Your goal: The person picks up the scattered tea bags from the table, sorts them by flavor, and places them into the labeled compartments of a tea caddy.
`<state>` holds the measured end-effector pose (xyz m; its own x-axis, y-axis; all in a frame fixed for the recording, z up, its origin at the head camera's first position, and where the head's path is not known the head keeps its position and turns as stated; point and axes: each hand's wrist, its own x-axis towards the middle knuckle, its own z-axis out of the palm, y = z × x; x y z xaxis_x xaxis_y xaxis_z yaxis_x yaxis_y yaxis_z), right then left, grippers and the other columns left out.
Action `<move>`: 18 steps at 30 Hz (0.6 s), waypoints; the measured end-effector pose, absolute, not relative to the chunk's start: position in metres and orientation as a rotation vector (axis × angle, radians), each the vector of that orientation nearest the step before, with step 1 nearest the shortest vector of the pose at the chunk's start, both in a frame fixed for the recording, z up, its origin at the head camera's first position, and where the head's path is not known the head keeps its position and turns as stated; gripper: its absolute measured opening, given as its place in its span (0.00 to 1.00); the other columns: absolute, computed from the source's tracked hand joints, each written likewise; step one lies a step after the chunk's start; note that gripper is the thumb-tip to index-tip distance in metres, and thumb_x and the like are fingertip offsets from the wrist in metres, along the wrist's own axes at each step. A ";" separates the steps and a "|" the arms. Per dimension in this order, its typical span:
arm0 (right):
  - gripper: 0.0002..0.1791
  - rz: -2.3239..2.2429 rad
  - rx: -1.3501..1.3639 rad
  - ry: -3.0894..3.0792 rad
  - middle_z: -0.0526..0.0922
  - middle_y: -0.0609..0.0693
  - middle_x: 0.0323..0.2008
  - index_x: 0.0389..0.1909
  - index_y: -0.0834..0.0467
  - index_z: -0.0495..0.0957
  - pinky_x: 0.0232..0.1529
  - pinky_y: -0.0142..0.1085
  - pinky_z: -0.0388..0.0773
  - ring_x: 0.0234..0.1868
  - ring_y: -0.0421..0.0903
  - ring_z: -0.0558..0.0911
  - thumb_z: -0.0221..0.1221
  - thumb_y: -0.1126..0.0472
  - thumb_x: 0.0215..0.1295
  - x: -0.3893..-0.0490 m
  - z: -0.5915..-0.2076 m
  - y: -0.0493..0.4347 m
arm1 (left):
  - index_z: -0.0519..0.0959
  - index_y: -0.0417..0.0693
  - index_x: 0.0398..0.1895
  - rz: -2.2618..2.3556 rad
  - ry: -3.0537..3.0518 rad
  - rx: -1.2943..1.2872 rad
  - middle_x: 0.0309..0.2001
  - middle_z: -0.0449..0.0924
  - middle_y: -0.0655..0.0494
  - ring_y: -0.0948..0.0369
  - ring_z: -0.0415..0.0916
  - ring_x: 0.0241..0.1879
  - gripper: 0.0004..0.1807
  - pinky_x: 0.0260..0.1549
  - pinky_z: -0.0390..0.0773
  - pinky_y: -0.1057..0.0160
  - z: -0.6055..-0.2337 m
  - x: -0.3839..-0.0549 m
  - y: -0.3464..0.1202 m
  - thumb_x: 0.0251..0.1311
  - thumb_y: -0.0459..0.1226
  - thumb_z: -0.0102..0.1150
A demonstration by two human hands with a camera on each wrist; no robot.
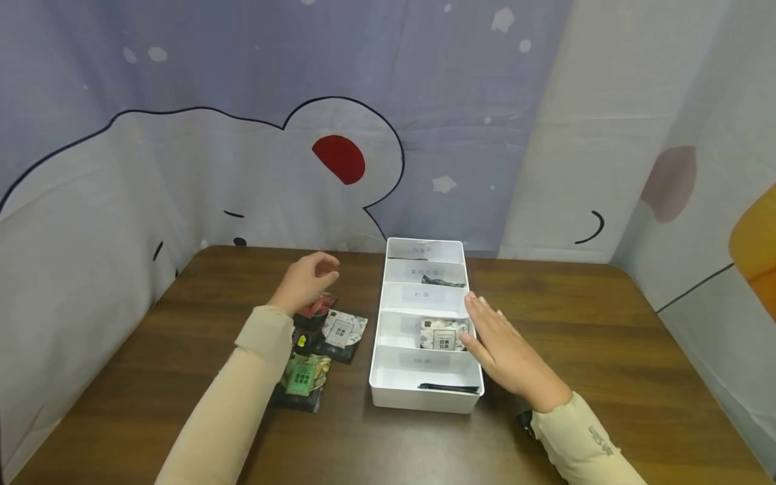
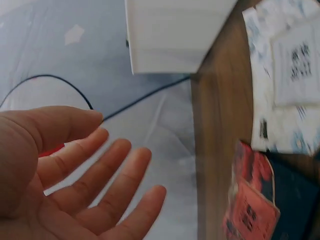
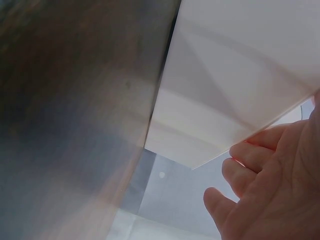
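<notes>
My left hand hovers over the far end of a loose group of tea packets, its fingers loosely bent and nothing between them. Under it lies a red packet, with a white floral packet beside it. My right hand lies with straight fingers along the right rim of a white divided box; in the right wrist view its fingertips are right at the box's edge. Another white floral packet stands in the second compartment from the front, partly hidden behind the right thumb.
A green packet lies nearest me in the group, with dark packets around it. Dark packets also sit in the box's front compartment and two back ones. Handwritten labels mark the compartments. A printed curtain hangs behind the wooden table.
</notes>
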<state>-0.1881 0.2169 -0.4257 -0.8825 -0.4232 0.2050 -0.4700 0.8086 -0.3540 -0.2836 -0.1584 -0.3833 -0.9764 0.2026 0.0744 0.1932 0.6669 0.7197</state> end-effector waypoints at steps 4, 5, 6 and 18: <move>0.37 0.597 0.706 -2.880 0.51 0.59 0.79 0.79 0.65 0.49 0.77 0.58 0.46 0.80 0.58 0.49 0.43 0.46 0.82 -0.188 -0.426 0.217 | 0.73 0.37 0.65 1.185 2.876 0.271 0.62 0.76 0.37 0.42 0.73 0.62 0.20 0.61 0.73 0.41 -0.388 -0.284 -0.168 0.74 0.37 0.54; 0.37 0.595 0.703 -2.880 0.51 0.59 0.79 0.79 0.65 0.49 0.77 0.58 0.46 0.80 0.58 0.49 0.43 0.46 0.82 -0.188 -0.426 0.217 | 0.73 0.36 0.65 1.179 2.876 0.255 0.62 0.76 0.37 0.42 0.73 0.62 0.21 0.61 0.73 0.41 -0.390 -0.284 -0.170 0.74 0.36 0.54; 0.37 0.590 0.701 -2.879 0.51 0.59 0.79 0.79 0.65 0.49 0.77 0.58 0.47 0.80 0.58 0.49 0.43 0.46 0.82 -0.188 -0.425 0.217 | 0.72 0.36 0.65 1.171 2.878 0.238 0.61 0.76 0.36 0.41 0.73 0.62 0.21 0.61 0.73 0.41 -0.391 -0.284 -0.172 0.74 0.37 0.54; 0.37 0.594 0.703 -2.880 0.51 0.58 0.79 0.79 0.65 0.49 0.77 0.58 0.47 0.80 0.58 0.49 0.44 0.46 0.82 -0.188 -0.425 0.217 | 0.71 0.32 0.66 1.093 2.877 0.086 0.63 0.73 0.32 0.38 0.71 0.63 0.24 0.62 0.72 0.38 -0.400 -0.285 -0.196 0.73 0.38 0.56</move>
<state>-0.1883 0.2167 -0.4253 -0.8853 -0.4183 0.2033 -0.4646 0.8154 -0.3454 -0.2850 -0.1958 -0.4004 -0.9965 0.0741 -0.0388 0.0297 0.7466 0.6646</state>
